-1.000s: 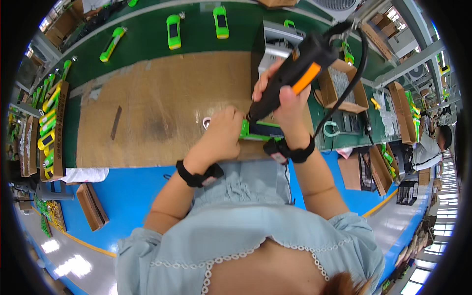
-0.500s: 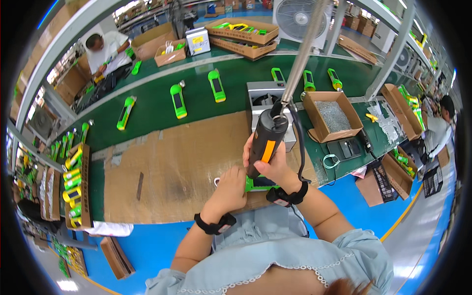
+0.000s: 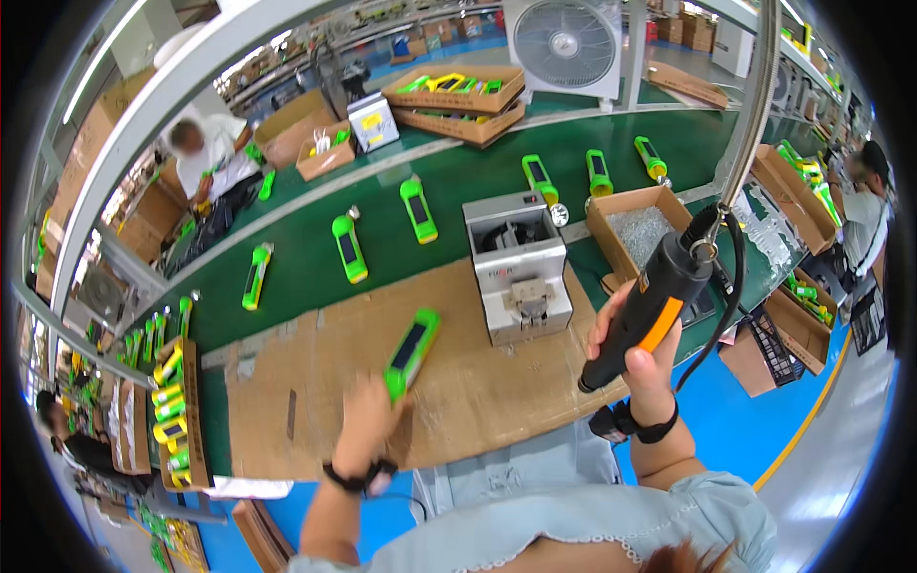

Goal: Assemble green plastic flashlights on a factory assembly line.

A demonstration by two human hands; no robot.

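Note:
My left hand, smeared by motion, is closed on the lower end of a green flashlight with a dark panel. The light tilts up to the right over the cardboard sheet. In my right hand is a black and orange electric screwdriver, its tip pointing down to the left over the table's front edge. A coiled spring holds the tool from above, and a black cable loops beside it. Between my hands, farther back, stands a grey metal machine.
Several green lights lie spaced along the green belt. A carton of small metal parts stands behind the screwdriver, partly hidden. At the left, a carton holds more lights. Other people sit at the far left and right.
My right hand has lifted the screwdriver away to the right. My left hand has moved left, carrying the flashlight that lay under the tool. The whole view has shifted a little.

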